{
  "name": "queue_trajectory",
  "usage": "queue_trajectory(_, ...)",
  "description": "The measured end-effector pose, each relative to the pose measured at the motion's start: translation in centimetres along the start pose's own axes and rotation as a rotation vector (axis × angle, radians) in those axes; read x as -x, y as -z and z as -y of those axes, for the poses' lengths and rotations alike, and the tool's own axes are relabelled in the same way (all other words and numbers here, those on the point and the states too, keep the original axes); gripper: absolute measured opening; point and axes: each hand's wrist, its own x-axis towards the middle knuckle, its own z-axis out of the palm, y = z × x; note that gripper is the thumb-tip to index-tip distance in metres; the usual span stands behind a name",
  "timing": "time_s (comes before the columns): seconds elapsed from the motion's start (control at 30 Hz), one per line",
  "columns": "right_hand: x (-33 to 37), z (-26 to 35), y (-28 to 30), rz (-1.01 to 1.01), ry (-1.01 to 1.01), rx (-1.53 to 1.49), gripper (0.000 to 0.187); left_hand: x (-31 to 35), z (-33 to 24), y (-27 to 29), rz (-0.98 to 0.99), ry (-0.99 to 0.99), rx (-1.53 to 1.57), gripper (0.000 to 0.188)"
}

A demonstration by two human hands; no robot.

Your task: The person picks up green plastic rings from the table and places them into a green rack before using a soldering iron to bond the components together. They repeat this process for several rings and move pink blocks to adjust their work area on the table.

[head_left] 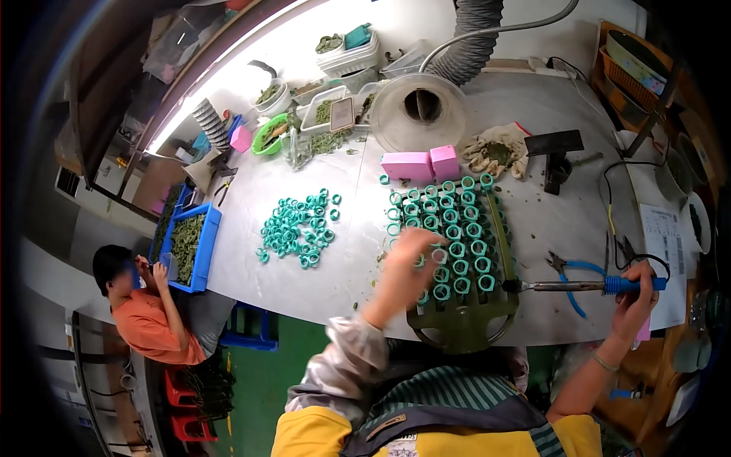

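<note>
My left hand [405, 268] is over the left side of a dark green rack [466, 324], its fingers curled together among upright rows of teal rings [457, 249]. What the fingertips pinch, if anything, is too small and blurred to make out. My right hand [636, 293] is closed round the blue handle of a soldering iron [567, 286]. The iron lies level, its dark tip beside the rack's near right edge. A loose pile of teal rings [297, 228] lies on the table to the left.
Blue-handled pliers [572, 266] lie right of the rack. Pink blocks [407, 165], a clear fume hood [422, 114], a stained glove [495, 150] and a black stand [556, 156] are behind it. At far left a person in orange [156, 324] works at a blue tray [204, 274].
</note>
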Motion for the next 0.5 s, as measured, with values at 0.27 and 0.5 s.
queue_trajectory(0.27, -0.9, 0.1, -1.6, -0.085, -0.049, -0.034, 0.027, 3.3, 15.7, 12.7, -0.25, 0.467, -1.193, 0.032)
queue_trajectory(0.5, -1.8, -0.5, -1.3, -0.108, -0.048, 0.012, 0.028, 2.9, 15.2, 11.9, -0.296, 0.22, -0.776, 0.025)
